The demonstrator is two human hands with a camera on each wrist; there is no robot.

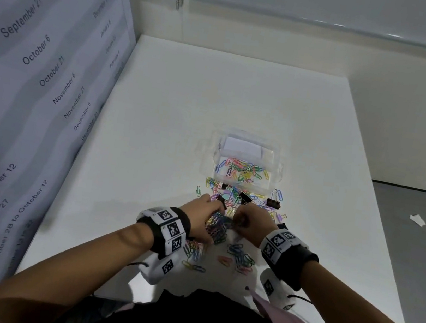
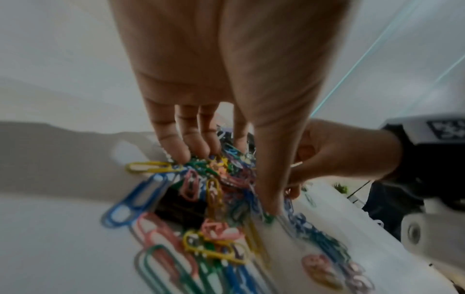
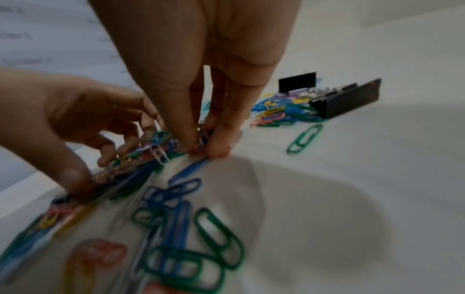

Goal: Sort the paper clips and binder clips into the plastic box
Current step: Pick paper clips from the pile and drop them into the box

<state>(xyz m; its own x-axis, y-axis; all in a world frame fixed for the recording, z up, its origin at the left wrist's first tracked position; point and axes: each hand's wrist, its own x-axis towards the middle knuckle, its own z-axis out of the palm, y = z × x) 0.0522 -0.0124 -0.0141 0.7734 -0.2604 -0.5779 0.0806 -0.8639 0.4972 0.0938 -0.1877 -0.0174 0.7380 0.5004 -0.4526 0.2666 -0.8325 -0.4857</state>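
Observation:
A clear plastic box (image 1: 276,167) stands on the white table (image 1: 202,91); its near compartment holds coloured paper clips (image 1: 243,169) and its far one a white paper. In front of it lies a loose pile of paper clips (image 1: 241,255) with black binder clips (image 1: 245,197) among them. My left hand (image 1: 207,216) curls its fingers and thumb round a bunch of paper clips (image 2: 216,179); a black binder clip (image 2: 181,206) shows under that bunch. My right hand (image 1: 242,217) pinches clips at the same bunch (image 3: 156,151) between thumb and fingers (image 3: 217,147). Two binder clips (image 3: 347,101) lie beyond.
A printed calendar sheet (image 1: 41,68) hangs along the table's left side. The table ends at the right over a grey floor with a paper scrap (image 1: 417,219). More paper clips (image 3: 304,138) are scattered near my wrists.

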